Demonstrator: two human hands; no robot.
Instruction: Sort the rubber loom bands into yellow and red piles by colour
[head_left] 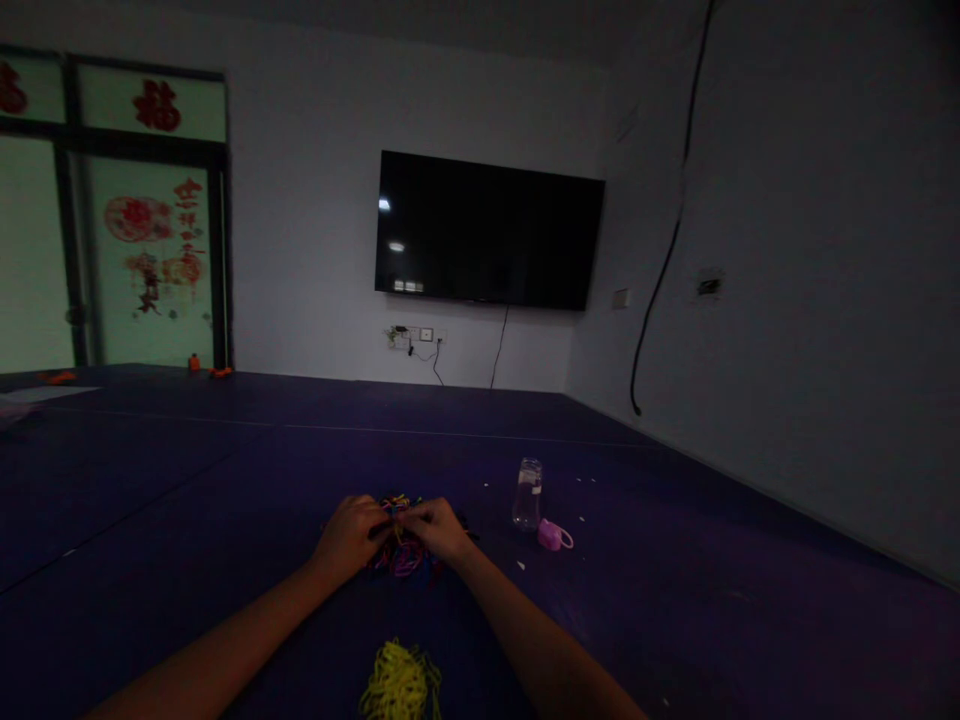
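A tangled pile of thin multicoloured cords [406,560], pink, blue, red and yellow among them, lies on the purple surface. My left hand [354,535] reaches over its left side, thumb and fingers pinched together. From the right, my right hand [441,530] pinches close beside the left fingertips. Between the two hands a thin yellowish cord seems to show, but the dim light blurs it. Nearer to me lies a separate heap of yellow cords [401,682], which neither hand touches.
Right of my hands stands a clear bottle [527,497] without its lid; a pink cap with a loop [551,535] lies beside it. Small white scraps [521,566] dot the purple surface [225,470]. Orange objects [194,362] sit at the far left, and walls bound the back and right.
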